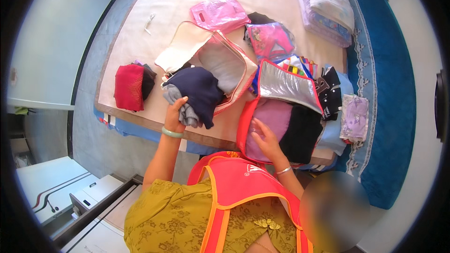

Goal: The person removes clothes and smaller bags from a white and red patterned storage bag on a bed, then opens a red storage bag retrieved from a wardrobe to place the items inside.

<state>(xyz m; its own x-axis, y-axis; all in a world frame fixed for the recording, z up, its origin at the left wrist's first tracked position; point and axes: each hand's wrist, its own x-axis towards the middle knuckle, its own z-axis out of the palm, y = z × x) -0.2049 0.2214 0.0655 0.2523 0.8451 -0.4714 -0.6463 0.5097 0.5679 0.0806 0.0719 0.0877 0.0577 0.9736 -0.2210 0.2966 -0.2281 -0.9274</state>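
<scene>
My left hand [177, 111], with a jade-like bangle at its wrist, grips a bundle of a grey garment [186, 109] and a navy garment [197, 86]. This bundle is at the near left side of an unzipped cream storage bag [240, 73] with red trim, where grey cloth [223, 65] lies inside. Over a red bag [245, 123] with a silver-lined lid [286, 82], my right hand [266, 140] has its fingers apart and holds nothing. Folded purple cloth [270, 116] and black cloth [302, 133] fill that bag. Whether my right fingers touch the purple cloth, I cannot tell.
On the bed [140, 42] lie a folded red garment [129, 87], a pink plastic bag [220, 14], a clear-wrapped pink item [270, 40] and a white cord [149, 24]. Black printed clothing [329, 93] is at the right. Folded quilts [327, 7] stand near the blue headboard [386, 77].
</scene>
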